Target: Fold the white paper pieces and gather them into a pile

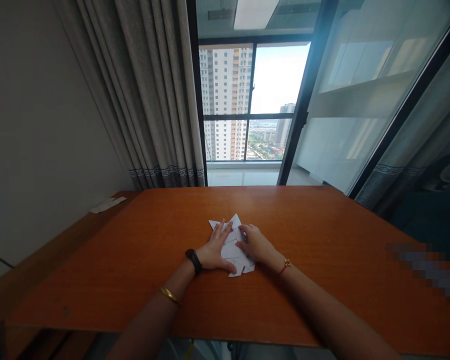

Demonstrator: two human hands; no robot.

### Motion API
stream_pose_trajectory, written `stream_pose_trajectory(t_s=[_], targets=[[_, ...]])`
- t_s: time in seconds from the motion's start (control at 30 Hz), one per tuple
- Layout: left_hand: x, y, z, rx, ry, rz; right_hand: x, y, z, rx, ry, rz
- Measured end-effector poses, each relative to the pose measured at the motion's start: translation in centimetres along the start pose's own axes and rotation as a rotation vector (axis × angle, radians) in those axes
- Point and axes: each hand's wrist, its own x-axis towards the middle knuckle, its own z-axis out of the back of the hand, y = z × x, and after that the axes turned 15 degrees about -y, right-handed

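Observation:
A folded white paper (pixel 231 251) with dark printed marks and pointed corners lies on the orange-brown wooden table (pixel 153 220). My left hand (pixel 214 251) rests on its left side with the fingers spread, the thumb near its lower edge. On the right side of the paper is my right hand (pixel 257 243), its fingers bent and its thumb and fingertips touching the sheet. The thumb and fingers of that hand are apart. Parts of the paper are hidden under both hands.
A flat whitish piece (pixel 108 204) lies at the table's far left edge by the wall. Grey curtains (pixel 153 100) and a glass door stand beyond the far edge. A blurred patch (pixel 431 270) covers something at the right.

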Motion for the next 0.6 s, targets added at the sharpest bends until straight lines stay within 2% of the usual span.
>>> stream_pose_trajectory(t_s=[0.1,0.2,0.3,0.37,0.47,0.6], targets=[[0.0,-0.1,0.7,-0.034,-0.040,0.006,0.4,-0.1,0.2,0.062,-0.042,0.075],[0.0,0.5,2.4,0.029,-0.073,0.007,0.8,-0.9,2.3,0.034,-0.045,0.075],[0.2,1.5,4.2,0.092,0.028,0.012,0.6,-2.0,4.6,-0.002,0.162,0.000],[0.7,1.7,4.6,0.127,0.130,0.013,0.4,-2.4,5.1,-0.023,0.285,-0.006],[2.1,1.0,3.7,0.207,0.179,-0.031,0.2,-2.3,4.5,-0.019,0.305,0.030],[3.2,-0.4,0.8,0.277,0.171,-0.151,0.4,-1.6,2.9,0.073,0.227,-0.003]])
